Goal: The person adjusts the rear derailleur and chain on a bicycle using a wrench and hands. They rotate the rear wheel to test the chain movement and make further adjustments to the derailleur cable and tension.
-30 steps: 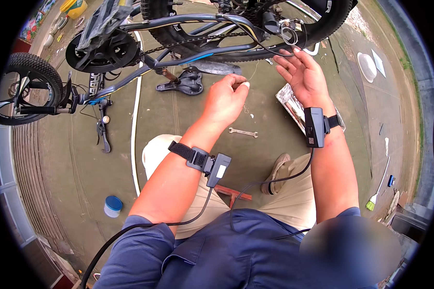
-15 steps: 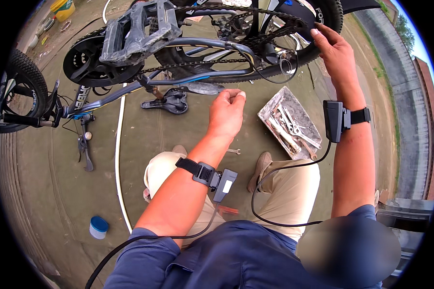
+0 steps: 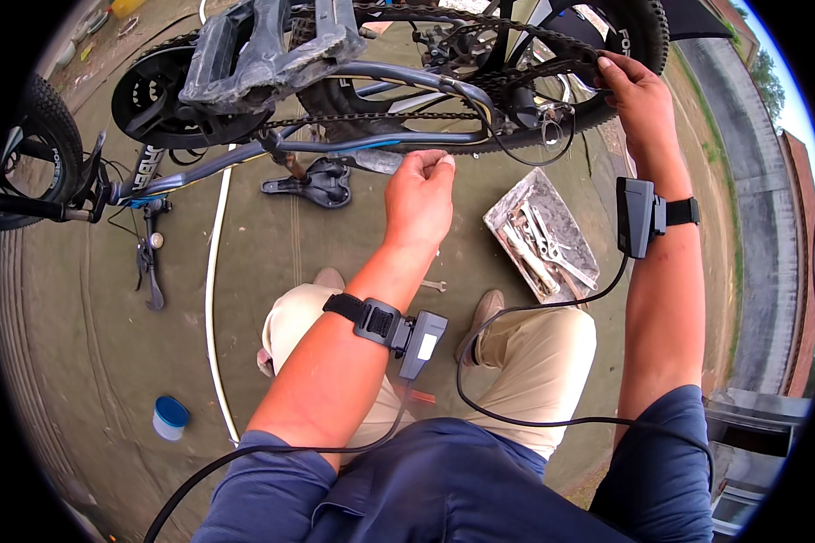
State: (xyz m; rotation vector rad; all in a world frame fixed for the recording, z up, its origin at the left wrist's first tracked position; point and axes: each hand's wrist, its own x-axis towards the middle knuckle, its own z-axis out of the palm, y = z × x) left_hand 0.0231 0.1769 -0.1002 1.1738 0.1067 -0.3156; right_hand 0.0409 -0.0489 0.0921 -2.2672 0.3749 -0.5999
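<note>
An upside-down bicycle (image 3: 199, 174) stands before me, its saddle (image 3: 324, 184) against the ground cloth. My right hand (image 3: 641, 101) reaches to the rear wheel (image 3: 627, 43); thumb and forefinger pinch at the back end of the chain (image 3: 534, 34). Its other fingers are curled. Below the frame tube, my left hand (image 3: 418, 201) is closed, thumb against forefinger, near the rear tyre's lower edge. Whatever it may hold is too small to make out. A large grey pedal (image 3: 267, 59) and the black chainring (image 3: 154, 109) lie further left.
A grey tray (image 3: 566, 222) of spanners sits right of my left hand. One loose spanner (image 3: 435, 286) lies near my shoes. A white hose (image 3: 213, 281) crosses the green cloth, with a blue-lidded tub (image 3: 170, 416) beyond it. A wall (image 3: 743, 190) runs along the right.
My right hand has closed its fingers at the chain's back end, where they were more spread. My left hand has shifted slightly up and left, still closed. The view has shifted a little.
</note>
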